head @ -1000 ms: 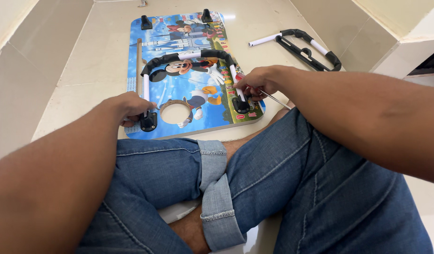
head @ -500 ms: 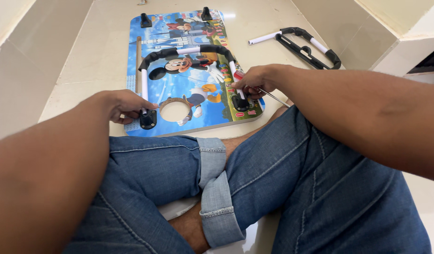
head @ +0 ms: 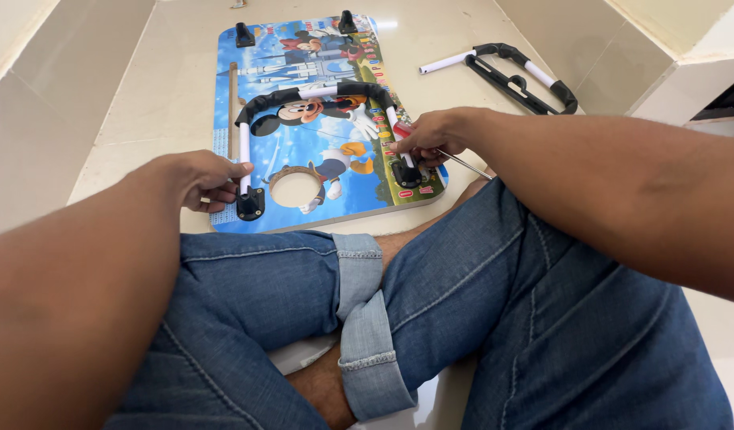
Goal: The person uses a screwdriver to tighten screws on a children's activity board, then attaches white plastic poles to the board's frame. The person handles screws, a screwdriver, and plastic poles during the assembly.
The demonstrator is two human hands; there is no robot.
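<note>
While the colourful cartoon-printed rectangular board (head: 303, 151) lies flat on the pale tiled floor (head: 144, 87) just in front of the person's crossed, jeans-clad legs (head: 431, 318), a U-shaped leg of white tubing with black foam padding (head: 319, 94) arches across it, its two ends set in black plastic brackets. The left hand (head: 204, 179) rests at the board's near left edge, fingers curled together around the white tube just above the left bracket (head: 250, 205). The right hand (head: 431, 135) sits over the right tube end, fingertips pinching a red-handled screwdriver (head: 443, 151) whose thin metal shaft sticks out toward the right knee; its tip is hidden. A round hole (head: 294, 189) opens in the board between the brackets. Two more black brackets (head: 245, 35) sit along the far edge. A second matching leg (head: 514, 72) lies on the floor, well apart to the right.
</note>
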